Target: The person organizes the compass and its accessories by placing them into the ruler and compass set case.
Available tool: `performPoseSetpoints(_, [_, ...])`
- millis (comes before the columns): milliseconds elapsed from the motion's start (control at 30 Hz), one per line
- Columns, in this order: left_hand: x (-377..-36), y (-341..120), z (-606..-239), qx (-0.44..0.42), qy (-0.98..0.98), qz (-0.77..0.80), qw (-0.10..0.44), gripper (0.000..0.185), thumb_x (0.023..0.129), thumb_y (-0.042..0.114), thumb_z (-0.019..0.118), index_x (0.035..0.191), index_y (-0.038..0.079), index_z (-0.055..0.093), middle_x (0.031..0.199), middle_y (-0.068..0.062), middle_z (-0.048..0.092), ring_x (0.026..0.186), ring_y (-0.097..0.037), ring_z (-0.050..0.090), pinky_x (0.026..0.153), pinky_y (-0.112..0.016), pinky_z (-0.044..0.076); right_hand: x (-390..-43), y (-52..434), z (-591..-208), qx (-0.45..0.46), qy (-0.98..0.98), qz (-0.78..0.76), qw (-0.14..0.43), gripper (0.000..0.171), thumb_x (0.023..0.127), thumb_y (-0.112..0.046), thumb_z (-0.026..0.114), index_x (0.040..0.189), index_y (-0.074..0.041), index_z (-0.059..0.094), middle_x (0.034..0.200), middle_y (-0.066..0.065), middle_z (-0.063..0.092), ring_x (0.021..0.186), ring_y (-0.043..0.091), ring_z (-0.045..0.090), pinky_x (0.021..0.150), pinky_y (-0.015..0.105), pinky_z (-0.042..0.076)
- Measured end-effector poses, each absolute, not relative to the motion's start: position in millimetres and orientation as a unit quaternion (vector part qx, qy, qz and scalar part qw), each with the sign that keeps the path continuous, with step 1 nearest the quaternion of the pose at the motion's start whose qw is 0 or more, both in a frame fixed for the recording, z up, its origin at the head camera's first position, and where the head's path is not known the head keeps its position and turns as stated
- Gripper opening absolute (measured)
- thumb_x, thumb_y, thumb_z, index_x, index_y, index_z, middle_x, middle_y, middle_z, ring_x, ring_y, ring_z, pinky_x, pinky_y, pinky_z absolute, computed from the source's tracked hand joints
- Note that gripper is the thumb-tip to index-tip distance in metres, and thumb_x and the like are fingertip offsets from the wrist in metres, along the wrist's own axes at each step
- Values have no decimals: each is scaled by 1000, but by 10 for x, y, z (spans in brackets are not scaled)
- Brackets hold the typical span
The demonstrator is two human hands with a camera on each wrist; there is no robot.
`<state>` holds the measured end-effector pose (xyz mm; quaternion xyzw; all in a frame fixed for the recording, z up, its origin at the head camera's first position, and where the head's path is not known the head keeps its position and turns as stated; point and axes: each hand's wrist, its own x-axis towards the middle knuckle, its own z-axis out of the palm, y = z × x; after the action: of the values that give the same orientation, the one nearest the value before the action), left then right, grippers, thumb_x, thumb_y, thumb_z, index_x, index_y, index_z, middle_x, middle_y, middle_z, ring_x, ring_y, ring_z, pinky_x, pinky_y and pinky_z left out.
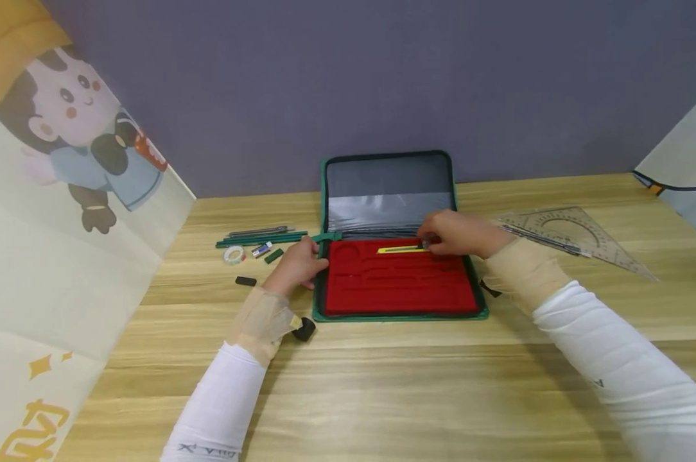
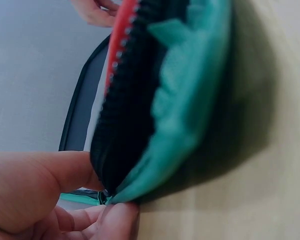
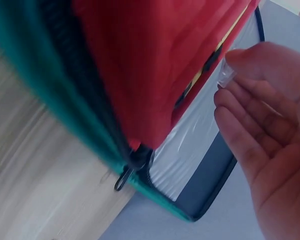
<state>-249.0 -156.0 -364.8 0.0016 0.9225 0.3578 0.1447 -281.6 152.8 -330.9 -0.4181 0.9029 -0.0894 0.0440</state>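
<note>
A green zip case point(image 1: 400, 317) lies unfolded, its red moulded tray point(image 1: 402, 298) in the near half and a dark lid point(image 1: 388, 173) with clear film leaning up behind. My left hand point(image 1: 298, 262) pinches the case's left edge near the hinge; the left wrist view shows thumb and finger at the zipper point(image 2: 125, 80) corner. A yellow utility knife point(image 1: 398, 249) lies in a top slot of the tray. Over the knife's right end, my right hand point(image 1: 454, 232) holds a small clear plastic piece point(image 3: 226, 75) between thumb and fingers, its kind unclear.
Left of the case lie green pencils point(image 1: 255, 240), a tape roll point(image 1: 234, 255), an eraser point(image 1: 262, 249), a green block point(image 1: 274, 256) and a black piece point(image 1: 246, 281). To the right are a clear set square point(image 1: 591, 234) and a metal compass point(image 1: 541, 239). A wall point(image 1: 382, 83) stands behind.
</note>
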Motion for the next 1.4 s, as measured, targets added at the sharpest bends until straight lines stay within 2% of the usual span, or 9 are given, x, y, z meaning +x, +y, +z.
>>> performPoseSetpoints(300, [-2493,-1555,-3633,1,923,358,143,29,90,15,59,110,2,42,92,-11,49,45,-15,54,47,-28,53,-2821,1298,-3270,-423,902,-81,38,16,79,0,65,93,3,70,88,12,65,76,22,59,71,39,52])
performPoseSetpoints(500, [-2492,-1561,-3648,0,923,357,144,29,90,15,59,109,2,41,94,-11,49,45,-16,55,47,-28,53,-2840,1144,-3274,-438,893,-96,40,14,79,2,63,91,1,70,86,10,66,73,21,58,67,36,50])
performPoseSetpoints(733, [-2500,-1567,-3659,-1,923,359,141,28,90,15,59,109,3,41,95,-11,49,46,-16,54,47,-28,53,-2829,945,-3262,-438,893,-92,41,18,79,0,64,95,3,71,91,13,66,80,24,61,73,37,52])
performPoseSetpoints(1033, [-2501,-1562,-3660,-1,922,360,141,28,90,14,58,109,3,41,94,-11,49,45,-16,54,47,-29,53,-2834,773,-3279,-462,881,-95,44,11,79,2,63,87,2,70,83,10,65,71,20,55,67,35,50])
performPoseSetpoints(1267, [-2500,-1560,-3659,-4,925,353,143,28,90,14,58,110,2,42,94,-10,49,44,-15,54,47,-28,53,-2856,678,-3299,-453,885,-90,58,14,79,1,64,91,1,70,88,10,66,76,20,58,70,35,51])
performPoseSetpoints(1400, [-2503,-1559,-3656,-4,925,352,143,29,90,15,58,110,3,41,94,-11,49,44,-14,54,47,-28,53,-2867,631,-3302,-453,884,-95,63,9,79,1,64,86,-1,69,82,8,63,71,19,53,66,32,48])
